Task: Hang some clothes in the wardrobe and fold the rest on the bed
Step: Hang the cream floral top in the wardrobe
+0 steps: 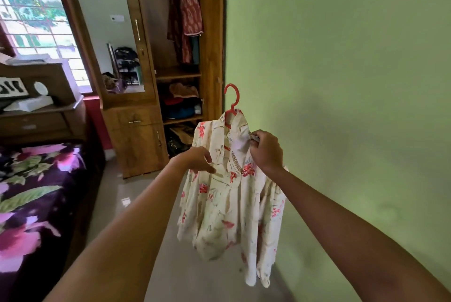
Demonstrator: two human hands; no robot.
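dress (229,204): cream floral, on a red hanger (230,104), held up in mid-air before the green wall (341,57)
right hand (266,151): fingers curled, pinching the collar
left hand (199,160): pinching the dress's left shoulder
wardrobe (210,45): open, just behind; clothes (186,13) hung inside
bed (36,191): left, floral sheet

Dress (229,206): thin matt cloth, floral print; hanger (231,104) smooth red plastic. Wardrobe (136,135): glossy varnished wood, metal handles. Floor (114,204) polished tile, bed (31,199) sheet soft-sheen printed cloth.
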